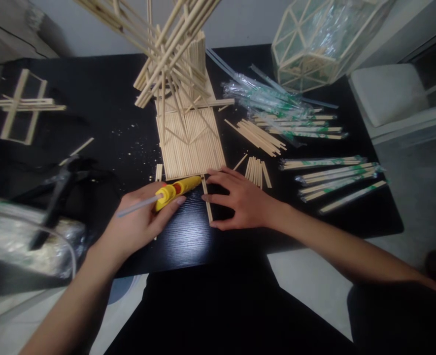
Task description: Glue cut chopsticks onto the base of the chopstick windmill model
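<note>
A yellow hot glue gun point(171, 191) with a clear glue stick point(138, 206) out of its back is gripped in my left hand point(140, 212). Its nozzle end reaches the near edge of a flat panel of wooden sticks point(190, 148). Just right of the nozzle, my right hand point(240, 197) holds a short wooden strip point(208, 204) with its fingertips along the side. That strip stretches from the panel's near edge toward me. On the far part of the panel stands a tall framework of crossed sticks point(173, 59).
Loose chopsticks point(260, 135), short cut sticks point(254, 170) and wrapped chopsticks point(339, 175) lie on the right of the black table point(103, 98). A faceted stick-framed container point(306, 44) stands at the back right. At left are a small stick frame point(21, 106) and a blurred black stand point(57, 197).
</note>
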A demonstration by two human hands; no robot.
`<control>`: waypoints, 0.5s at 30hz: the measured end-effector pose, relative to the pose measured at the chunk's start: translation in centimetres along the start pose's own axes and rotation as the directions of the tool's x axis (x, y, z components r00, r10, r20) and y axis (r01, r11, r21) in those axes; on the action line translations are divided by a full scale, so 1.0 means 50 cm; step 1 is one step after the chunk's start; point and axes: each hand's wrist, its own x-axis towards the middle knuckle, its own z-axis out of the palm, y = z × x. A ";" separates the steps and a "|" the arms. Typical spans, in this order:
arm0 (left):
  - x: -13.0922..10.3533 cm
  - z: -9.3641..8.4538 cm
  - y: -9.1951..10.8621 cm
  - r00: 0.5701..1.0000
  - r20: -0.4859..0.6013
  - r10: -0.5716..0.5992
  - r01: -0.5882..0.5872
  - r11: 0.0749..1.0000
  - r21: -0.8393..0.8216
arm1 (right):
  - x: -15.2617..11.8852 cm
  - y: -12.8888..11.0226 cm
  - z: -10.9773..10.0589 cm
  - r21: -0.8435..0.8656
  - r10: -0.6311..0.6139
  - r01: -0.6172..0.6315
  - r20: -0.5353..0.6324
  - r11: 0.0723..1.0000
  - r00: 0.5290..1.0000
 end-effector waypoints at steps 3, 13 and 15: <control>-0.005 -0.003 0.000 1.000 0.024 -0.016 0.016 1.000 -0.020 | 0.000 0.001 0.000 0.006 -0.005 0.005 -0.001 1.000 1.000; -0.005 -0.006 -0.002 0.999 0.033 -0.037 0.037 0.999 -0.001 | 0.000 -0.001 -0.001 -0.016 -0.003 0.003 0.004 1.000 1.000; 0.003 -0.004 0.000 0.999 0.016 -0.039 0.039 0.999 0.000 | 0.000 -0.001 -0.001 -0.029 -0.009 0.009 -0.001 1.000 1.000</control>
